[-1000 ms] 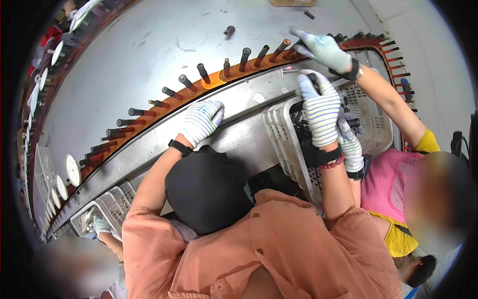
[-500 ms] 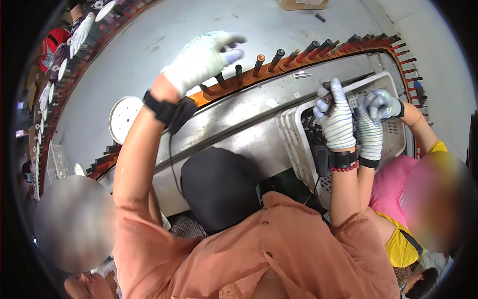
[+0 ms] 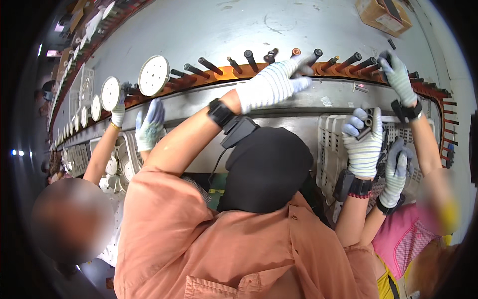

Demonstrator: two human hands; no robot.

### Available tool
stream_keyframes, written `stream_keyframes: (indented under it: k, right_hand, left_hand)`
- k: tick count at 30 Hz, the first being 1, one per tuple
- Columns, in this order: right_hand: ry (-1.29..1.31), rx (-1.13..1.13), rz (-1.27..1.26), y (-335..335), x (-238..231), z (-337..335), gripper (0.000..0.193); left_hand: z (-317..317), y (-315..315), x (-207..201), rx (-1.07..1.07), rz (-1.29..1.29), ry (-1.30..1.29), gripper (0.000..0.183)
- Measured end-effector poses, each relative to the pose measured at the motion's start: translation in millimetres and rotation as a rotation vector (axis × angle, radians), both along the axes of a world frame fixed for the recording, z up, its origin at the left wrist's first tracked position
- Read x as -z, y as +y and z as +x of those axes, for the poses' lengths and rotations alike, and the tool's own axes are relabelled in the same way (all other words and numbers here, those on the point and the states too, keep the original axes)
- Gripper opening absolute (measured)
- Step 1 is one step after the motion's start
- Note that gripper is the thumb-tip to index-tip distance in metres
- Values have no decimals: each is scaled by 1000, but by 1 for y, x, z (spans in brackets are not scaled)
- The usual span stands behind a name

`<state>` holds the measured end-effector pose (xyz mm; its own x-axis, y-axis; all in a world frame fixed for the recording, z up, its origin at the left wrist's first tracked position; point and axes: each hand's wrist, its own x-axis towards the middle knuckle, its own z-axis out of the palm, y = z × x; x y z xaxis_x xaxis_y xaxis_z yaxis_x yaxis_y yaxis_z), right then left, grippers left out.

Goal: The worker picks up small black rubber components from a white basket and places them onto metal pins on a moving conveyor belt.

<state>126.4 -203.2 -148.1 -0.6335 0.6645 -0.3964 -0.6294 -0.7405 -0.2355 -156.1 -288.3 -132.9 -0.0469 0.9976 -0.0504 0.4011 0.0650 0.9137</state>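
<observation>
My left hand (image 3: 274, 82), in a white striped glove, reaches right over the orange rail (image 3: 234, 72). Its fingers are stretched and apart, slightly blurred, close beside a black-capped peg (image 3: 315, 54); I see nothing held in them. Several upright pegs, most with black tubes on them, line the rail. In my right hand (image 3: 362, 142), gloved alike, the fingers are closed around several short black tubes (image 3: 368, 122), their hollow ends showing. That hand is above a white perforated basket (image 3: 331, 149) holding more dark pieces.
At right, a co-worker's gloved hand (image 3: 401, 79) touches the rail's pegs; their other hand (image 3: 397, 172) hovers over the basket. Another co-worker at left has a hand near a white disc (image 3: 110, 93). A larger disc (image 3: 154, 75) stands by the rail. A cardboard box (image 3: 383, 17) sits far right.
My left hand has moved right and down to the pegs. My right hand still holds black tubes. The right co-worker's one hand went from the basket to the rail. The view has shifted.
</observation>
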Motion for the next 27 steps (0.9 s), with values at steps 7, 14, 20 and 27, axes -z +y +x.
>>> stream_keyframes:
  k: [7, 14, 20, 27]
  right_hand:
    - [-1464, 45, 833, 18, 61, 60, 39]
    - [-1942, -98, 1409, 9, 71, 62, 39]
    - [-1299, -75, 849, 8, 2, -15, 30]
    - [-981, -34, 913, 65, 29, -91, 19]
  left_hand:
    - [-22, 21, 53, -246, -99, -49, 47]
    - [-16, 7, 29, -579, 145, -408, 24]
    - [-31, 19, 64, -613, -8, -425, 21]
    - [-29, -2, 49, -672, 38, -396, 26]
